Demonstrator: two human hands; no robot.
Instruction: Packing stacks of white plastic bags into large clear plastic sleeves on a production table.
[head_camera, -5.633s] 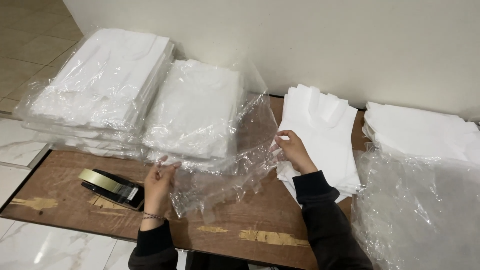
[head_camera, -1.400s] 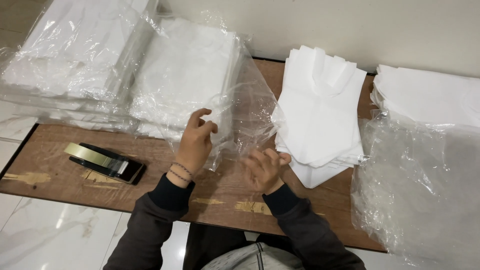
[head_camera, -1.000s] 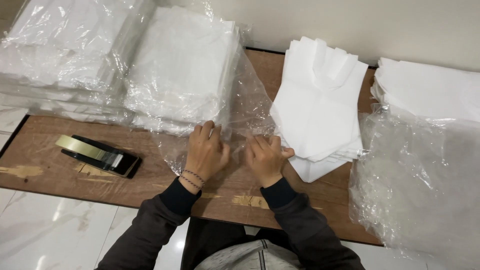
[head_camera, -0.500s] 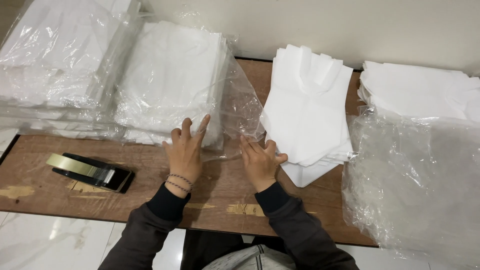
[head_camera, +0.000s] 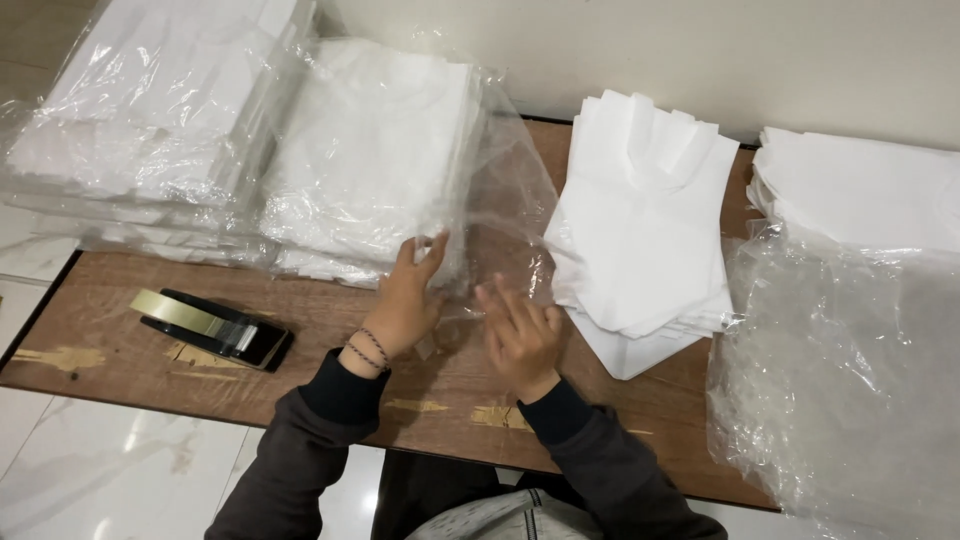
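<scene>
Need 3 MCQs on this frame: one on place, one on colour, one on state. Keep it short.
1. Where is the tape dispenser?
A. left of the left hand
B. on the bare white stack
C. right of the right hand

2. What colour are the stacked bags?
A. blue
B. white
C. black

3. What is the left hand doing?
A. gripping the dispenser
B. lying flat, fingers spread, on the clear wrap
C. raised off the table

Key: 1 A, it sits at the table's left end. 2 B, every stack is white. 3 B, its palm presses the plastic beside the right hand.
</scene>
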